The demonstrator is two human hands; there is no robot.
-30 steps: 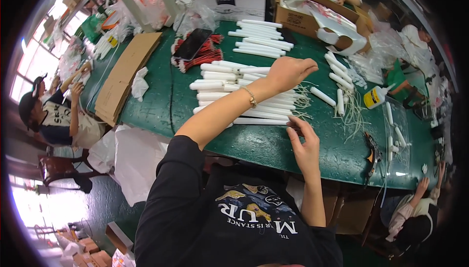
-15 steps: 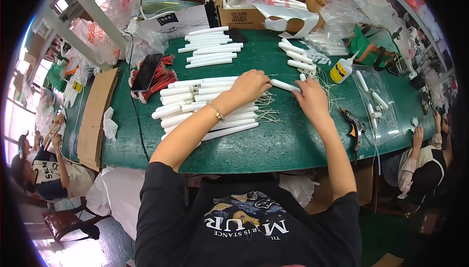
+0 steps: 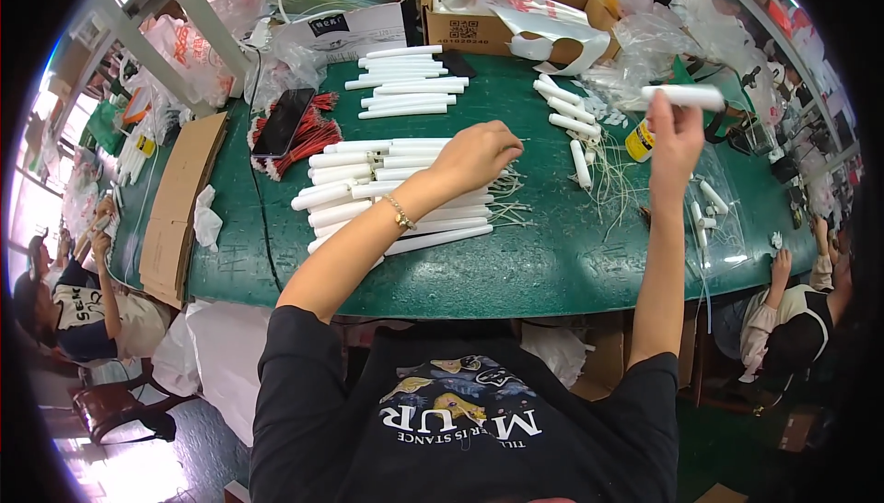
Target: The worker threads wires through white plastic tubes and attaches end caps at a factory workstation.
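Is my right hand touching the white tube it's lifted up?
Touching. The head view shows the right hand raised above the green table, its fingers closed around the near end of the white tube.

— Left arm, entry?
— Your left hand [image 3: 474,155] is stretched forward and low, palm down, fingers curled under in a loose closed grip; a bracelet sits on the wrist, forearm bare, black sleeve at the shoulder.

— Right arm?
— Your right hand [image 3: 675,132] is raised, forearm near upright, elbow bent; fingers and thumb pinched shut at the top, back of the hand toward you.
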